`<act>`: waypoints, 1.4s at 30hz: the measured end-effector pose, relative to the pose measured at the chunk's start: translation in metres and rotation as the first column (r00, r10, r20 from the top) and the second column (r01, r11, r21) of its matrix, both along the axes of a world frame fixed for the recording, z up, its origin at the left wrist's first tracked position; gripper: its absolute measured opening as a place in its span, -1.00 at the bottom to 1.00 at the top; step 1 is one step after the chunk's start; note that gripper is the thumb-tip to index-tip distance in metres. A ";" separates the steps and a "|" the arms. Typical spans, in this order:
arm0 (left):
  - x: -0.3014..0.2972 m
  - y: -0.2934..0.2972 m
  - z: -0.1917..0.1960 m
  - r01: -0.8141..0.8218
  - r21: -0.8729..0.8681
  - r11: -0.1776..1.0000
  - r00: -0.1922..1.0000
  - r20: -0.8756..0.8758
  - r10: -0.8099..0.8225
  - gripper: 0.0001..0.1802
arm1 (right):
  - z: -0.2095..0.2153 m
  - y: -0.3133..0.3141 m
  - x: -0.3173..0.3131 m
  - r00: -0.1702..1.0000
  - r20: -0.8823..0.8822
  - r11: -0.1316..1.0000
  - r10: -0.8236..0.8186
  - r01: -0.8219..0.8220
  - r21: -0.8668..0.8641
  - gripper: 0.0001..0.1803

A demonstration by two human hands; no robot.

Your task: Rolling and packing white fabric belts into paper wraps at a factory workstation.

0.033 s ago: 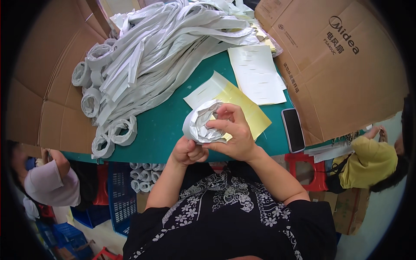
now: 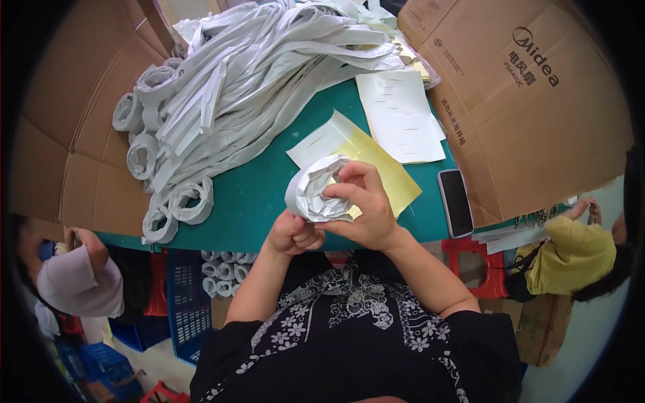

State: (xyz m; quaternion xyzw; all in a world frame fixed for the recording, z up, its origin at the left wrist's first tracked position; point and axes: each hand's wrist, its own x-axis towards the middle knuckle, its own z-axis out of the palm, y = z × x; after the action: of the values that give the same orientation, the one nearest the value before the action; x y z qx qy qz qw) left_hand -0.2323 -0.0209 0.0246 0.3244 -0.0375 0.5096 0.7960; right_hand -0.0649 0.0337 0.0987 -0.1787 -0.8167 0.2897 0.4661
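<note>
A coiled roll of white strip is held up over the near edge of the table. My left hand grips its lower left side with the fingers curled in. On the other side, my right hand has its thumb under the roll and its fingers bent at the opening, touching the inner layers. Beneath the roll lies a yellow and white sheet on the green table. Several finished-looking white rolls, such as the pair with a nearer ring, rest at the left.
A big heap of long white strips covers the back left. White slit sheets and a phone lie to the right. Cardboard walls flank the table. Below stands a blue crate near more rolls; people sit at both sides.
</note>
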 end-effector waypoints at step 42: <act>0.017 0.021 0.134 0.769 0.639 0.013 -0.060 0.052 0.997 -0.88 | 0.002 0.015 0.037 0.844 0.530 0.997 0.081 -0.058 -0.060 0.02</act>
State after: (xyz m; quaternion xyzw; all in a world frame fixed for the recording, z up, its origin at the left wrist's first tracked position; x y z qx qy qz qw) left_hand -0.2157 0.0000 0.1586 0.9436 0.2859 0.0757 -0.1490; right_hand -0.0279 0.0482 0.1008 -0.2320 -0.9135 0.2623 0.2070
